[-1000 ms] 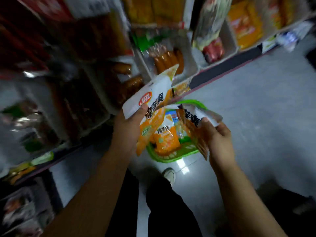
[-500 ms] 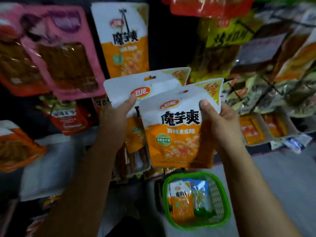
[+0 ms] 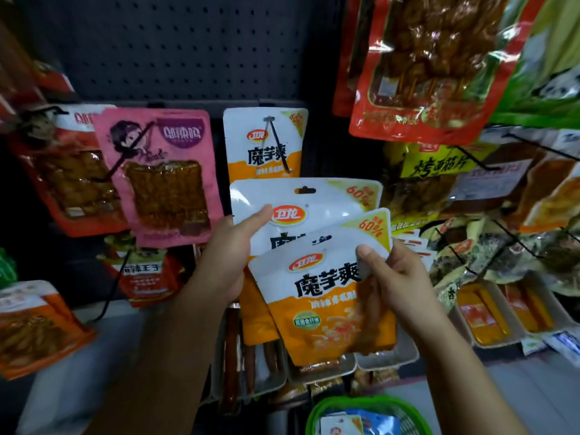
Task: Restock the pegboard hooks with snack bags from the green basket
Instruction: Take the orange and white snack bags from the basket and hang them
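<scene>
The person stands close to the dark perforated pegboard [image 3: 175, 48], both hands raised in front of it. The left hand [image 3: 224, 262] holds a white-and-orange glossy snack bag [image 3: 309, 202] by its left edge, thumb laid across the front; the other fingers are hidden behind the pack. The right hand [image 3: 398, 277] pinches a second, matching white-and-orange snack bag [image 3: 317, 296] at its right edge, thumb on the front, and this pack overlaps the lower half of the first, hiding its orange part. Behind them a third bag of the same kind [image 3: 263, 142] hangs on a black wire hook [image 3: 277, 146]. A pink pack of brown strips [image 3: 163, 174] hangs just to its left. The green plastic basket [image 3: 317, 409] sits at the bottom edge, cut off, with only a few blurred packets showing inside. Red and yellow packs on the right are too blurred to read.
</scene>
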Action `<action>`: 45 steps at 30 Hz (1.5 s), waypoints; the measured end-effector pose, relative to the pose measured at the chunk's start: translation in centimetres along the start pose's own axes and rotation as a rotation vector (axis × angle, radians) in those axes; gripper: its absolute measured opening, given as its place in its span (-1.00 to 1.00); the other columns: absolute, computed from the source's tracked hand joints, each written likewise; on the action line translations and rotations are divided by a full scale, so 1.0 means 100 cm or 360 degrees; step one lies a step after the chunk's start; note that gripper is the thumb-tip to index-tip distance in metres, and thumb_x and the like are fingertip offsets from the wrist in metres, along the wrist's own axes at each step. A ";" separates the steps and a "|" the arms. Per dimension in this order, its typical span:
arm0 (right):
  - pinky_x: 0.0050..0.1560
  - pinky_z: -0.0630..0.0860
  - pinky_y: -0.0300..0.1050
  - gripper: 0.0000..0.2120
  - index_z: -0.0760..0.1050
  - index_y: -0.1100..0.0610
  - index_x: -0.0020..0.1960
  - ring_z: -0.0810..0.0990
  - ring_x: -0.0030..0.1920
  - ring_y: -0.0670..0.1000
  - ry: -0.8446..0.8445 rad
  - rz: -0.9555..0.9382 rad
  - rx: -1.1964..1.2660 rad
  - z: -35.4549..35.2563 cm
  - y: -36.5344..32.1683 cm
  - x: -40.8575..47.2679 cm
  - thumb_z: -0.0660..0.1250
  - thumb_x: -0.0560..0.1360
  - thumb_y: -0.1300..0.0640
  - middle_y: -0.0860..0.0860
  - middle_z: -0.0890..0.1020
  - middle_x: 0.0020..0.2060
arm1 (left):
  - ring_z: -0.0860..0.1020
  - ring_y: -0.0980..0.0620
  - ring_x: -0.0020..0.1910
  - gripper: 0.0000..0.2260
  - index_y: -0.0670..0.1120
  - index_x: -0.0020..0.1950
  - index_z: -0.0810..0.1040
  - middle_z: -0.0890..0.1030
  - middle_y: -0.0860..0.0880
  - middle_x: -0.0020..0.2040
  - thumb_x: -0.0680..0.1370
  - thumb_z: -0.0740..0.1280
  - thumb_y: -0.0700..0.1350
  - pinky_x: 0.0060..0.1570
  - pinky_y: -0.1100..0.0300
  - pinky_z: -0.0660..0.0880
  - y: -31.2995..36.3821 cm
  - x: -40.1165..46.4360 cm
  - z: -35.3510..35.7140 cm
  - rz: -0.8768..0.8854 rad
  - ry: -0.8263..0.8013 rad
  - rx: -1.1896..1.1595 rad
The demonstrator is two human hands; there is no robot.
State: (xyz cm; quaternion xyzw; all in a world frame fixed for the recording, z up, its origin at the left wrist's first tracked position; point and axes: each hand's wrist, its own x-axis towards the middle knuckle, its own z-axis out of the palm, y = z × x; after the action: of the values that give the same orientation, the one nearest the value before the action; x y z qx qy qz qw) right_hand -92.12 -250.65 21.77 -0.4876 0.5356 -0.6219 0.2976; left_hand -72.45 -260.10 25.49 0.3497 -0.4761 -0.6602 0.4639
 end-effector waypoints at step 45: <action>-0.13 0.56 0.04 -0.79 0.53 0.13 -0.27 0.63 -0.19 0.15 0.0376 0.0310 -0.0445 0.073 0.025 0.175 0.36 0.52 0.11 0.13 0.64 -0.25 | 0.64 -0.04 -0.05 -0.81 -0.14 0.10 0.60 0.66 -0.06 -0.01 0.52 0.38 -0.11 -0.01 -0.04 0.59 0.023 0.175 -0.044 0.0556 0.0486 0.0958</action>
State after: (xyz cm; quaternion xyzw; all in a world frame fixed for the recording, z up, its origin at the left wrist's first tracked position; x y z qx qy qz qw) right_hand -91.81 -269.69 24.02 -0.3937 0.6925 -0.5627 0.2209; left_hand -73.55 -278.21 25.99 0.4783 -0.6264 -0.3420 0.5118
